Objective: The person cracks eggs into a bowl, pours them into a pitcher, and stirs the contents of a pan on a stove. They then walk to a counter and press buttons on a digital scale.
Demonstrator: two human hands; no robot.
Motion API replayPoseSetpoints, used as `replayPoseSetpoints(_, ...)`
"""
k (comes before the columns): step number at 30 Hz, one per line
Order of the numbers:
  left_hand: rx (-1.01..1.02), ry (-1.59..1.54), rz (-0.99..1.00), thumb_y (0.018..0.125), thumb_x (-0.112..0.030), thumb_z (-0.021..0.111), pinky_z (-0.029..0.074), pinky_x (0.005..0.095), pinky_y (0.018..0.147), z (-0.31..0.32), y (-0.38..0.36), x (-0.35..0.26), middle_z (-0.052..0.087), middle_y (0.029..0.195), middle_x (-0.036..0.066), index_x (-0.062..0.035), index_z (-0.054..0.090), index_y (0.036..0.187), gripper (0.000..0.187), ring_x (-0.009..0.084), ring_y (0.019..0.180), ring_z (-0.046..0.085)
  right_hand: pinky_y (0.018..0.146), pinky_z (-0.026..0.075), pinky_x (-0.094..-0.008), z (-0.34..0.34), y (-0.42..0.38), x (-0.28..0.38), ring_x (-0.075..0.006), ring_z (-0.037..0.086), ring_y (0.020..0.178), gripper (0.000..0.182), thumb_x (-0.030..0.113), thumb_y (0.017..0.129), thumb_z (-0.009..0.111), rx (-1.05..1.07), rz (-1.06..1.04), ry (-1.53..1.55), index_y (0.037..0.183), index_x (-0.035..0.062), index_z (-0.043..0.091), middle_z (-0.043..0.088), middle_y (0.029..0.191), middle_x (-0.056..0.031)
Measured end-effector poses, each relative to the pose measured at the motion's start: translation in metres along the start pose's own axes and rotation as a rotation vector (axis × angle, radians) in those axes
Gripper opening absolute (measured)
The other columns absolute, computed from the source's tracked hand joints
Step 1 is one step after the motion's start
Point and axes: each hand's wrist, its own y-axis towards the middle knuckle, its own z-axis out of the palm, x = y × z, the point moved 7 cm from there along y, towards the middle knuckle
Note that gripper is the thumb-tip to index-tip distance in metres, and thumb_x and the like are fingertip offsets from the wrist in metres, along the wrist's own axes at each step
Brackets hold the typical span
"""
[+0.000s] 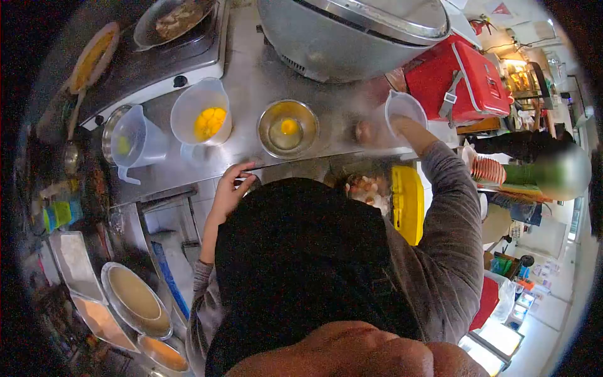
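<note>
And the right hand point(407, 127) is down inside a jug point(394, 107), off to the right of the bowl point(269, 142); its fingers are hidden, so I can't tell whether they're apart or clamped on anything! Brownish shapes point(366, 132) show on the bowl's side of that jug, too blurred to name. Now the left hand point(231, 191), below and left of the bowl at the desk point(248, 75) edge: fingers bent, slightly parted, with nothing visibly gripped.

Here's the bowl itself, on the desk between the two hands, a cracked egg point(289, 127) in it, yolk round and whole, clear white about it. Just left of the bowl, the yolk jug point(183, 119), with several yolks point(210, 122) bunched inside! Further left of the bowl, the small jug point(149, 135), something yellowish at its base, a metal dish point(110, 129) behind it.

Wider out, the stove point(154, 96) is up and left of the bowl, carrying a pan point(147, 41). Beyond the bowl sits the big cooker point(352, 53), with a red bag point(474, 88) to its right. Down and right of the bowl, below desk level: shells point(365, 188), then a yellow crate point(411, 204)!
</note>
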Motion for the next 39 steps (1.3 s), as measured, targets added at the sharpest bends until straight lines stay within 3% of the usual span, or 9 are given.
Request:
replayPoseSetpoints(9, 0.050, 0.029, -0.055, 0.088, -0.009, 0.065, 0.051, 0.0285, 0.078, 0.009, 0.005, 0.005, 0.060, 0.113, 0.007, -0.0095, 0.059, 0.122, 0.034, 0.0156, 0.094, 0.062, 0.079, 0.050, -0.0328, 0.009, -0.005, -0.007, -0.0186, 0.063, 0.088, 0.043, 0.017, 0.075, 0.070, -0.010, -0.011, 0.011, 0.116, 0.0086, 0.063, 0.067, 0.106, -0.0071)
replayPoseSetpoints(13, 0.015, 0.127, 0.151, 0.086, -0.006, 0.066, 0.050, 0.0314, 0.083, 0.011, 0.012, 0.018, 0.062, 0.116, 0.007, -0.0087, 0.061, 0.119, 0.034, 0.0189, 0.100, 0.060, 0.078, 0.050, -0.0326, -0.004, -0.003, 0.002, -0.0183, 0.063, 0.087, 0.043, 0.017, 0.075, 0.071, -0.027, -0.038, 0.013, 0.116, 0.0082, 0.062, 0.067, 0.106, -0.0067)
replayPoseSetpoints(14, 0.044, 0.207, 0.091, 0.087, -0.005, 0.065, 0.050, 0.0314, 0.083, 0.014, 0.011, 0.001, 0.063, 0.116, 0.007, -0.0090, 0.061, 0.120, 0.034, 0.0184, 0.099, 0.059, 0.078, 0.050, -0.0325, -0.004, -0.002, 0.009, -0.0182, 0.063, 0.087, 0.043, 0.017, 0.075, 0.071, -0.020, -0.039, 0.006, 0.116, 0.0082, 0.062, 0.067, 0.106, -0.0066)
replayPoseSetpoints(16, 0.075, 0.052, 0.007, 0.087, -0.006, 0.065, 0.049, 0.0311, 0.082, 0.016, 0.017, 0.049, 0.063, 0.114, 0.007, -0.0081, 0.061, 0.120, 0.033, 0.0169, 0.095, 0.059, 0.078, 0.050, -0.0324, -0.015, 0.000, 0.022, -0.0180, 0.062, 0.086, 0.043, 0.017, 0.074, 0.071, 0.001, -0.049, 0.009, 0.116, 0.0080, 0.062, 0.067, 0.106, -0.0064)
replayPoseSetpoints(27, 0.165, -0.091, 0.007, 0.089, -0.012, 0.066, 0.048, 0.0301, 0.083, 0.030, 0.033, 0.050, 0.062, 0.116, 0.007, -0.0069, 0.056, 0.125, 0.037, 0.0124, 0.093, 0.059, 0.075, 0.050, -0.0319, -0.031, -0.046, 0.061, -0.0170, 0.062, 0.084, 0.045, 0.018, 0.074, 0.071, 0.439, -0.183, 0.296, 0.116, 0.0070, 0.062, 0.067, 0.106, -0.0053)
replayPoseSetpoints(32, 0.212, 0.107, 0.016, 0.089, -0.008, 0.065, 0.048, 0.0292, 0.085, 0.035, 0.037, 0.047, 0.061, 0.119, 0.007, -0.0056, 0.054, 0.126, 0.038, 0.0137, 0.095, 0.060, 0.070, 0.049, -0.0320, -0.062, -0.088, 0.060, -0.0162, 0.060, 0.076, 0.037, 0.017, 0.070, 0.072, 0.200, -0.397, 0.463, 0.106, 0.0100, 0.066, 0.068, 0.094, -0.0053)
replayPoseSetpoints(35, 0.243, -0.096, 0.009, 0.090, -0.007, 0.063, 0.047, 0.0298, 0.087, 0.041, 0.039, 0.030, 0.060, 0.119, 0.008, -0.0043, 0.054, 0.125, 0.037, 0.0153, 0.098, 0.060, 0.069, 0.049, -0.0334, -0.107, -0.141, 0.076, -0.0188, 0.061, 0.074, 0.032, 0.016, 0.068, 0.072, -0.142, -0.175, 0.103, 0.099, 0.0122, 0.069, 0.068, 0.085, -0.0087)
replayPoseSetpoints(38, 0.219, -0.198, 0.024, 0.090, -0.002, 0.061, 0.045, 0.0291, 0.091, 0.042, 0.045, 0.031, 0.059, 0.120, 0.010, -0.0038, 0.054, 0.125, 0.036, 0.0164, 0.101, 0.058, 0.070, 0.050, -0.0356, -0.104, -0.143, 0.059, -0.0229, 0.063, 0.075, 0.033, 0.014, 0.066, 0.073, -0.428, -0.326, 0.304, 0.099, 0.0137, 0.068, 0.067, 0.082, -0.0112)
replayPoseSetpoints(39, 0.240, -0.217, 0.017, 0.089, 0.000, 0.061, 0.045, 0.0283, 0.092, 0.045, 0.049, 0.034, 0.059, 0.119, 0.009, -0.0039, 0.054, 0.125, 0.037, 0.0161, 0.101, 0.058, 0.071, 0.050, -0.0364, -0.101, -0.149, 0.052, -0.0238, 0.064, 0.076, 0.033, 0.014, 0.066, 0.073, -0.473, -0.214, 0.210, 0.099, 0.0125, 0.068, 0.068, 0.083, -0.0115)
